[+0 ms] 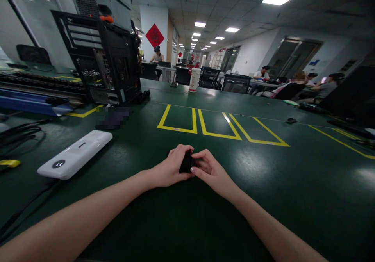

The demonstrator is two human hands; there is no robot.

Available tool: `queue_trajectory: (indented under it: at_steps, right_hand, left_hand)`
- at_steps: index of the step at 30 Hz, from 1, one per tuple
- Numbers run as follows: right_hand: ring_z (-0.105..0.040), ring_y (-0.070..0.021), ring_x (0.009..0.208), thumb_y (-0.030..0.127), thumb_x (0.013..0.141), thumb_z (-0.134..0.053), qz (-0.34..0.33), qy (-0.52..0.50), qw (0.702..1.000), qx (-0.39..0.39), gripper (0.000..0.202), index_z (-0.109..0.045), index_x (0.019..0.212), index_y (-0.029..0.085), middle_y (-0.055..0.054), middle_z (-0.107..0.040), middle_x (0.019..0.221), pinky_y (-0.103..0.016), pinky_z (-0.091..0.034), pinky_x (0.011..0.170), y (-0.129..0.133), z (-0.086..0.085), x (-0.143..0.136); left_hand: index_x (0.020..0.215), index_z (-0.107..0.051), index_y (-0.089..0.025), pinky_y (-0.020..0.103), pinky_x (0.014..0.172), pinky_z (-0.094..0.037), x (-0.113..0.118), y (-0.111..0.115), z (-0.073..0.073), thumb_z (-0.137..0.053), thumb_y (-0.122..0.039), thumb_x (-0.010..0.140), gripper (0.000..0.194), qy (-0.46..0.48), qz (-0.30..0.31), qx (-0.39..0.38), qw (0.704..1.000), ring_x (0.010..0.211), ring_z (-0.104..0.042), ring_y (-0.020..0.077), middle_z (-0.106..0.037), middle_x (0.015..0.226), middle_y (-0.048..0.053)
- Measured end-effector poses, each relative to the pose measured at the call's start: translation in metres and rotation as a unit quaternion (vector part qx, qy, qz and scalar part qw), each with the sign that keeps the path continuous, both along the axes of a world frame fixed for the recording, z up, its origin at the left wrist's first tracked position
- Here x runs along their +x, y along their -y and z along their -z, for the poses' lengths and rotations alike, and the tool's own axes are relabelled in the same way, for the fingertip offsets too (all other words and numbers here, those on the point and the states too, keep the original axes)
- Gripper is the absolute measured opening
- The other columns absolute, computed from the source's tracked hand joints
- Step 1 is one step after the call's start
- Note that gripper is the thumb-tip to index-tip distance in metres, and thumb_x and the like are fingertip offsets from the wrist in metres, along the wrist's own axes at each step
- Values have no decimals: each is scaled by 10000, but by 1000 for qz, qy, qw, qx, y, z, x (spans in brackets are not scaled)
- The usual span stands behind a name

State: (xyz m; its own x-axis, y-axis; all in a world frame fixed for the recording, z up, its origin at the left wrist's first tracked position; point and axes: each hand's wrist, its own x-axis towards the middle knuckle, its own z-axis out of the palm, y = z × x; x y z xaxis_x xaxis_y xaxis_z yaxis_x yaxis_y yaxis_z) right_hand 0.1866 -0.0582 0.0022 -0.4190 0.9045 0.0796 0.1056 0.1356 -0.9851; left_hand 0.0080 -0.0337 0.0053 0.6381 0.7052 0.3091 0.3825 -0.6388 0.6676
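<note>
With my left hand (171, 168) and right hand (209, 170) both closed around the small black object (186, 163) low over the green table (263, 199), I'd best brace both wrists and work it slowly.

Open green tabletop (263, 184) across centre and right of frame; white device (74, 154) and cables (20, 133) block left, computer case (102, 59) upper left.
</note>
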Motion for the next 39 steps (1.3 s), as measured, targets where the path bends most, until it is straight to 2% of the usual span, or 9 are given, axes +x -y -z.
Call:
queue_trajectory:
  at_steps: [4,10,15,21,25,28,33,39]
  right_hand:
    - [-562,-168,943,249,766,-539,31,-3,999,14,152,-468,898,227,-7,-526,936,-310,-500,759,-3,3,-3]
    - [-535,-169,997,245,779,-514,40,29,999,23,283,-442,1052,235,-37,-506,1071,-355,-459,865,-3,2,-3]
    - [-523,-172,1030,206,742,-567,0,20,1000,22,270,-457,985,246,-13,-515,1043,-360,-456,877,0,-1,0]
    - [-558,-176,967,239,758,-550,25,0,999,20,164,-476,905,230,-9,-535,954,-341,-490,806,-3,2,-3]
    - [-532,-176,1009,225,764,-542,40,25,999,25,255,-449,1000,239,-27,-517,1035,-357,-468,857,-3,0,-3]
    - [-516,-181,1039,221,768,-535,27,39,999,14,292,-436,1043,239,-39,-507,1072,-371,-455,881,-1,-3,-2]
    - [-523,-170,1039,183,726,-589,0,6,1000,18,271,-452,953,237,-12,-516,1033,-359,-443,899,-2,0,0]
    - [-546,-162,984,213,744,-565,23,-14,999,34,174,-474,892,222,-7,-527,969,-332,-473,846,-6,6,-2]
  left_hand:
    - [1187,-293,-238,432,916,-364,1,2,-4,-609,-261,705,576,-6,6,5,1000,1044,-440,230,-408,1140,75]
    - [1188,-292,-239,451,918,-353,1,2,-5,-605,-246,704,577,-6,8,8,1000,1055,-432,242,-413,1147,81]
    - [1186,-291,-248,450,916,-357,1,1,-1,-608,-230,698,583,2,0,10,1000,1052,-435,241,-407,1153,77]
    - [1188,-289,-247,433,912,-368,1,1,-1,-618,-255,699,589,2,2,8,1000,1038,-440,231,-408,1140,71]
    - [1187,-292,-232,422,910,-372,1,2,-3,-608,-250,707,575,-3,4,9,1000,1027,-440,224,-413,1134,77]
    - [1189,-288,-239,423,905,-379,0,1,-3,-606,-254,709,575,-7,5,3,1000,1039,-433,231,-406,1145,76]
    - [1189,-280,-240,434,918,-366,0,0,-1,-599,-236,711,575,-10,5,11,1000,1043,-431,233,-397,1152,76]
    - [1183,-288,-232,423,923,-362,2,-1,2,-625,-246,690,597,-1,-1,21,1000,1036,-431,225,-408,1125,69]
